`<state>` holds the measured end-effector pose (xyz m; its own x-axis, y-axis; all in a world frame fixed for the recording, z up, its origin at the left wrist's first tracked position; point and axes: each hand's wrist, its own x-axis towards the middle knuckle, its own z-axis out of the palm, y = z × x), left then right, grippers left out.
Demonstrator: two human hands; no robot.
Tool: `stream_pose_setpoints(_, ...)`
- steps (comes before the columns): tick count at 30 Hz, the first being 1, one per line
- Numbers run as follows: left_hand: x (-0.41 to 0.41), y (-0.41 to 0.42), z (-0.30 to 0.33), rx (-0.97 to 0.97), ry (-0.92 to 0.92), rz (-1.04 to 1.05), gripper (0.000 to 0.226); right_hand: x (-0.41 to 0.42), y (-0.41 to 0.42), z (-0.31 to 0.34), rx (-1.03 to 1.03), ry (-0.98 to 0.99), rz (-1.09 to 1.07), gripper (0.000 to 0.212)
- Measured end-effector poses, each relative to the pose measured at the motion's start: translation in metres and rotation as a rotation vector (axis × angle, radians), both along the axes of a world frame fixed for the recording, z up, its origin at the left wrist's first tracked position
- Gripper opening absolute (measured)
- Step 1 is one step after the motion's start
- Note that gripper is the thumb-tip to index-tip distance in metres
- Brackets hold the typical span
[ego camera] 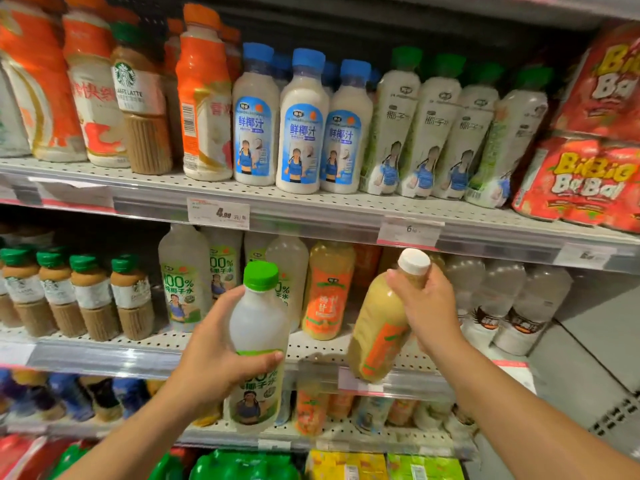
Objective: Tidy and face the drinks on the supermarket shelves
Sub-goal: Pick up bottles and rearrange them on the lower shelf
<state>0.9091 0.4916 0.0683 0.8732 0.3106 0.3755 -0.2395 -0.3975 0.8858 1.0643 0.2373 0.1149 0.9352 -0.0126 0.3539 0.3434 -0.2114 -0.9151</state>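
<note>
My left hand [211, 355] grips a large green-capped coconut water bottle [258, 327] around its middle, upright, in front of the middle shelf [104, 355]. My right hand [424, 313] holds a yellow juice bottle [379, 327] with a white cap and orange label by its neck, tilted with its base toward the lower left. Behind them on the middle shelf stand more coconut water bottles [183, 278] and one matching orange-label juice bottle [327, 289].
The upper shelf [311, 206] carries orange-label bottles, a Starbucks latte bottle [138, 98], blue-capped coconut milk [301, 123], green-capped coconut water [436, 129] and red snack packs [588, 174]. Green-capped latte bottles [90, 296] stand at middle left, clear bottles [512, 306] at right. Lower shelves hold more drinks.
</note>
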Motion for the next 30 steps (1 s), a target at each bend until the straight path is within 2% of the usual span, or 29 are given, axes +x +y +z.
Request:
stream_pose_setpoints(9,0.006,-0.01,0.003,-0.004,-0.025,0.009,0.086,-0.002,0.006,-0.002,-0.068,-0.081,0.019,0.021)
stream_pose_setpoints(12,0.005,-0.012,0.004,0.001,-0.036,-0.004,0.087,-0.003,0.013,0.002,-0.176,-0.081,0.03,0.022)
stream_pose_setpoints(18,0.002,-0.013,0.004,-0.005,-0.015,-0.017,0.086,-0.003,0.046,0.018,-0.467,-0.06,0.235,0.033)
stream_pose_setpoints(23,-0.006,-0.008,0.001,-0.037,0.006,-0.016,0.088,0.003,0.074,0.029,-0.624,-0.041,0.224,0.033)
stream_pose_setpoints(26,-0.009,-0.004,-0.002,-0.058,0.018,-0.006,0.091,0.018,0.071,0.029,-0.582,0.013,0.145,0.026)
stream_pose_setpoints(30,-0.013,0.001,-0.002,-0.056,0.018,0.015,0.09,0.042,0.045,0.018,-0.389,0.082,-0.057,0.035)
